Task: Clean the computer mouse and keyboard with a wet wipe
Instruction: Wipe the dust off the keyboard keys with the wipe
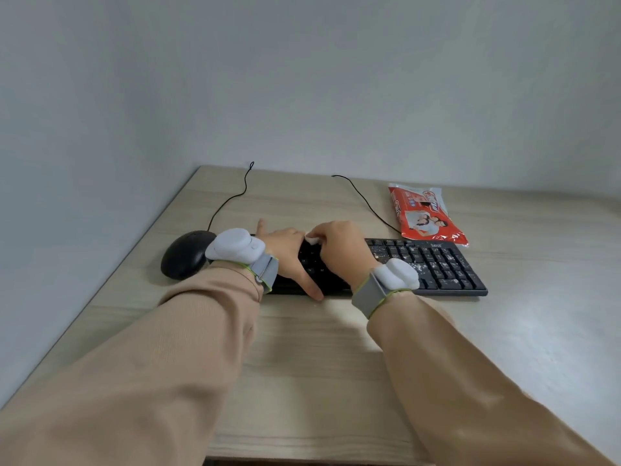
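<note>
A black keyboard (437, 264) lies across the wooden desk, its right half speckled with white crumbs. My right hand (339, 250) presses a small white wet wipe (312, 239) onto the keys near the keyboard's middle. My left hand (289, 257) rests flat on the keyboard's left part, fingers spread, thumb at the front edge. A black mouse (186, 253) sits just left of the keyboard, partly hidden by my left wrist. Both wrists wear grey bands with white pods.
A red and white wet wipe pack (425, 211) lies behind the keyboard's right end. Two thin black cables (232, 200) run from the mouse and keyboard to the desk's back edge. The desk (336, 364) meets a grey wall at the back and left.
</note>
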Available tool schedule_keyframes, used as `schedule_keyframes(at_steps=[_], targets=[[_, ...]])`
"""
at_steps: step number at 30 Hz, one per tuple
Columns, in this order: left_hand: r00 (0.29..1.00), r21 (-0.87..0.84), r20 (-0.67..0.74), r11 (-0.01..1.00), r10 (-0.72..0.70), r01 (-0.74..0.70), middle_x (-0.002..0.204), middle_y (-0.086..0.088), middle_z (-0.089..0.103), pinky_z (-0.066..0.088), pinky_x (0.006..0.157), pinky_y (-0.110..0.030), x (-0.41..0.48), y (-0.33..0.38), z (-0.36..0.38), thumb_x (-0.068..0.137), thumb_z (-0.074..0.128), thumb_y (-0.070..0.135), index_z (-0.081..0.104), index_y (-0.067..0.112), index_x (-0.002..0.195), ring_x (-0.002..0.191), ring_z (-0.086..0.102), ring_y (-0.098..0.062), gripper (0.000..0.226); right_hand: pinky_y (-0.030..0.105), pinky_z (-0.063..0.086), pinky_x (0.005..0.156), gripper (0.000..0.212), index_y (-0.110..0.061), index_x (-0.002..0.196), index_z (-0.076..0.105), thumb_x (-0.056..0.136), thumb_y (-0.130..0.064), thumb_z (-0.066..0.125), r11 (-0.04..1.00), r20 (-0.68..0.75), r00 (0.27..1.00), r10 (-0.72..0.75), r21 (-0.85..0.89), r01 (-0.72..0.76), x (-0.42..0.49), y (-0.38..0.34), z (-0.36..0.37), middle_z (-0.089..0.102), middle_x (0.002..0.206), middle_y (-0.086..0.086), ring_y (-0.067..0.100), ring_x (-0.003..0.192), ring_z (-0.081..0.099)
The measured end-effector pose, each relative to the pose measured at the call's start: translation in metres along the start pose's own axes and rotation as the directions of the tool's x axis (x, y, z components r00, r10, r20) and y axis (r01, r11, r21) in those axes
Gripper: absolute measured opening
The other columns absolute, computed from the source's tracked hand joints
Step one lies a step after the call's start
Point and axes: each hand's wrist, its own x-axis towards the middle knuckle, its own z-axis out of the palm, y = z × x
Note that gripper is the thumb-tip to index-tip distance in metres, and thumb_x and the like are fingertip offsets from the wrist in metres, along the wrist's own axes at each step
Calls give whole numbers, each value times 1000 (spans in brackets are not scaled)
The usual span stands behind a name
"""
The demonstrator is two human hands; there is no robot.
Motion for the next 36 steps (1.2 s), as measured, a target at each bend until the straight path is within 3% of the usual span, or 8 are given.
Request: schedule_keyframes(at_steps=[4,7,11,16,19,23,27,36], targets=[[999,34,27,999,-32,31,132,3,50,-5,111,-58,-2,0,-4,42,72,81,41,19,133,128,43,-20,114,33,52,84,40,-26,111,68,83,-3,50,992,73,997,-36,-121,45,0,15,-4,71,105,6,27,97,64],[998,22,48,999,-37,36,136,1,46,-6,112,-55,-3,0,-5,42,72,81,39,18,135,131,39,-22,116,27,53,80,40,-26,108,69,84,-1,50,992,72,997,28,-124,-18,-5,36,-13,70,82,-3,18,81,65],[998,-10,62,999,-31,31,138,0,43,-3,114,-52,-3,-1,-5,44,73,79,37,16,136,134,36,-23,118,20,40,65,37,-24,103,70,85,1,51,956,51,993,105,-281,-86,-11,62,-29,51,58,-17,3,54,47],[997,-14,61,999,-43,44,146,-1,37,-6,113,-54,-5,2,-5,47,74,76,30,16,143,138,31,-22,121,30,54,67,27,-17,97,72,86,-1,53,923,11,978,209,-331,-194,-14,78,-45,70,81,4,20,73,61],[997,-18,65,999,-45,47,147,-1,36,-7,113,-55,-6,3,-6,49,76,74,30,16,143,139,30,-21,119,34,56,78,25,-17,106,71,88,-7,56,944,-68,974,215,-242,-225,-13,72,-37,71,97,11,27,88,66],[995,4,80,998,-56,56,147,-2,37,-6,114,-55,-7,6,-8,52,75,72,31,13,142,138,32,-22,117,37,54,88,34,-17,108,70,85,0,52,961,-87,963,253,-89,-261,-11,58,-25,70,108,12,29,99,64],[994,35,88,998,-62,59,137,0,45,2,113,-56,-6,10,-12,50,75,74,39,15,134,130,41,-23,108,35,52,92,35,-16,104,73,83,1,51,987,-55,987,150,58,-147,-8,27,-16,70,110,10,28,102,64],[986,118,115,988,-117,104,137,2,44,11,113,-52,-3,13,-14,48,73,77,36,18,137,128,43,-23,114,32,52,82,49,-25,109,70,78,5,47,995,33,999,-18,-100,21,-10,29,-10,71,107,6,27,97,64]])
